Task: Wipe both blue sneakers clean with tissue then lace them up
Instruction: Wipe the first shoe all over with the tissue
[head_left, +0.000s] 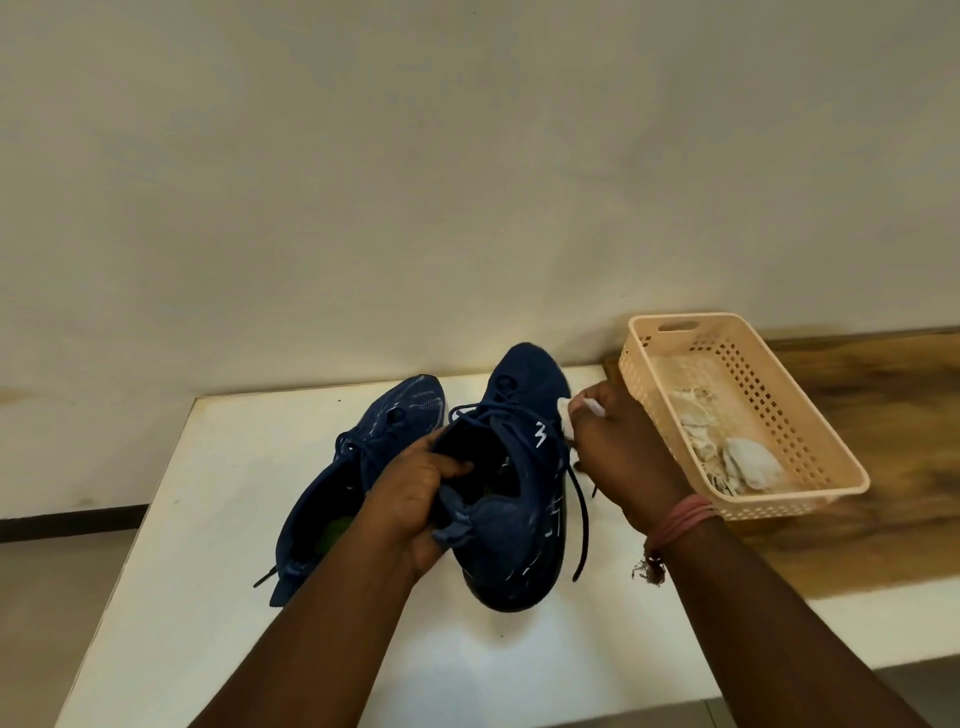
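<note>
1. Head camera looked down on a white flat-topped bench (218, 519) set against a pale wall, with both my forearms reaching in from the bottom edge.
2. My left hand (415, 493) gripped the dark blue knit sneaker (519, 499) nearer the middle, thumb curled over the collar into the opening and fingers wrapped round the heel side.
3. That sneaker was tilted, toe pointing away from me, its dark laces hanging loose down its right side.
4. My right hand (618, 447) pinched a crumpled white tissue (569, 415) and pressed it against the right side of the sneaker near the toe.
5. A second dark blue knit sneaker (358, 467) lay flat on the bench just left of the held one, touching it, laces slack.
6. To the right, a peach perforated plastic basket (810, 431) sat on a brown wood-grain surface (893, 415), holding wads of used tissue (748, 462).
7. Pink thread bands (680, 519) circled my right wrist.
</note>
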